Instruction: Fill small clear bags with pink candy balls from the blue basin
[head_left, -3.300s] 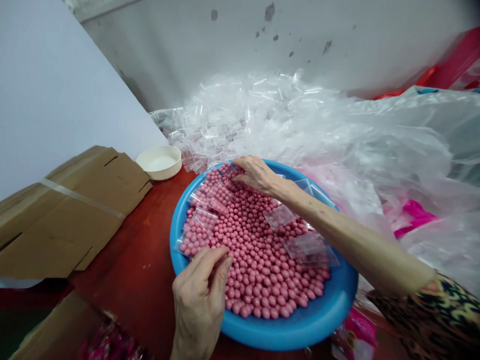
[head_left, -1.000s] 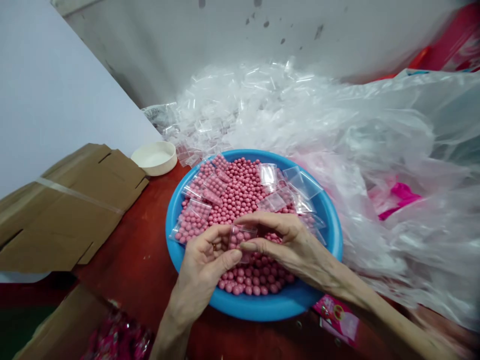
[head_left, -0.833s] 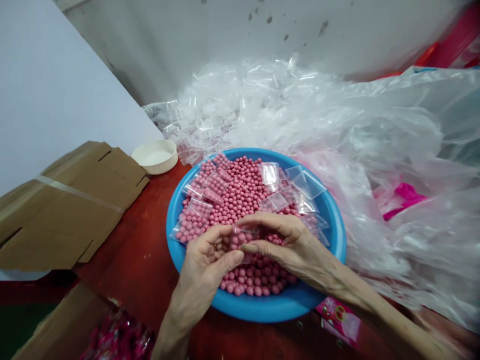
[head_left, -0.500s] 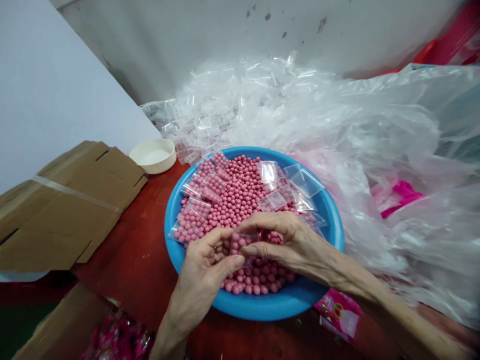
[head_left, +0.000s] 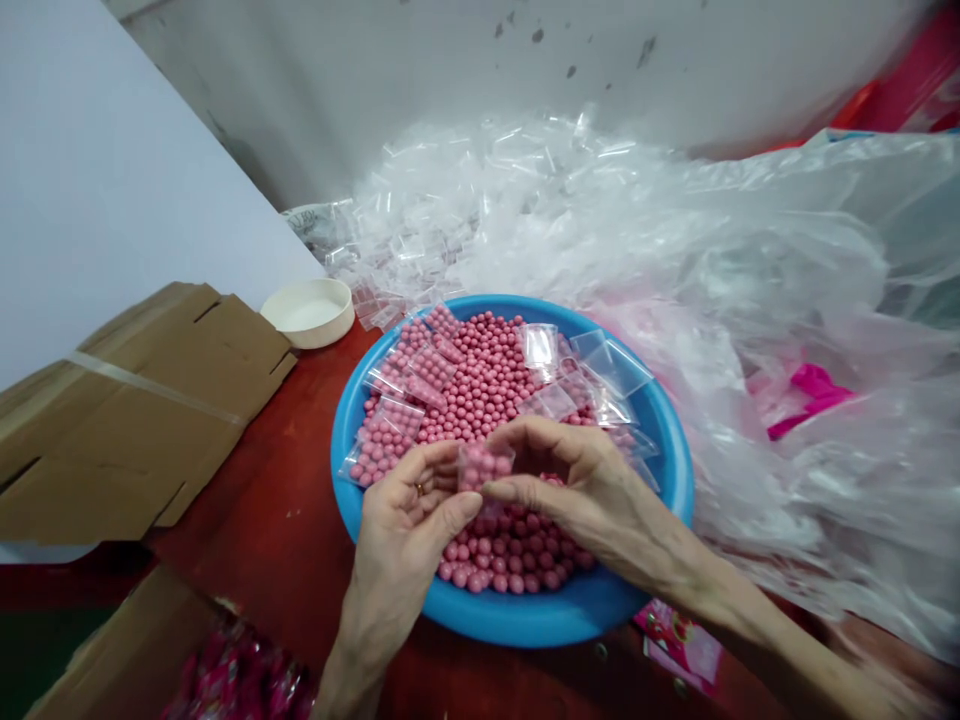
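Observation:
Over the near half of a blue basin (head_left: 517, 625), both hands pinch one small clear plastic bag (head_left: 484, 465) with pink balls inside. My left hand (head_left: 416, 525) is closed on its left side, thumb at the lower edge. My right hand (head_left: 574, 475) grips the right side between thumb and fingers. Loose pink balls (head_left: 487, 385) fill the basin below. Filled clear bags (head_left: 386, 440) lie on the balls at the left of the basin. Flat clear bags (head_left: 611, 360) rest along its right side.
Behind the basin is a heap of small clear bags (head_left: 420, 220), with crumpled plastic sheeting (head_left: 787, 250) at right. A white round dish (head_left: 309, 312) and folded cardboard (head_left: 142, 410) stand left on the red table (head_left: 247, 520). A pink packet (head_left: 682, 640) lies near my right forearm.
The bag held in both hands has tilted and risen slightly, its top edge now higher. The fingers of both hands have shifted a little around it.

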